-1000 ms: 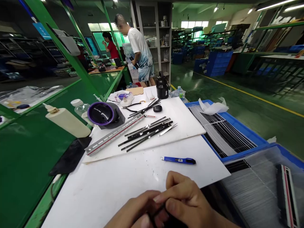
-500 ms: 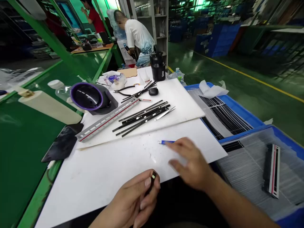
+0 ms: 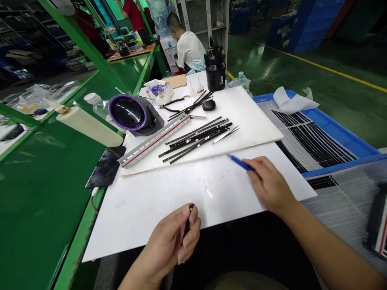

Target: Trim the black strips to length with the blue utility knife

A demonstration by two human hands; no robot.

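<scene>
My left hand (image 3: 175,235), low over the front edge of the white board, is closed on a narrow black strip (image 3: 187,227). The strip's end pokes out between thumb and index finger; most of it is hidden by the fingers. To the right, my right hand (image 3: 270,185) grips a slim blue pen-shaped tool (image 3: 240,162), its tip pointing left and away from me. I cannot make out the exact kind of tool. Beyond the hands, several black strips (image 3: 196,139) lie on a white foam sheet (image 3: 256,125), with pointed metal tweezers (image 3: 225,135) beside them.
A grey ruler-like rail with a red line (image 3: 154,141) lies left of the strips, near a purple-rimmed black device (image 3: 128,112). Pliers (image 3: 171,105), a small black case (image 3: 209,105) and a black bottle (image 3: 215,68) stand farther back. Blue trays (image 3: 359,139) with strips are at right.
My right hand has picked up the blue tool from the white board and moved right with it. My left hand still holds the black strip. The view has shifted.
</scene>
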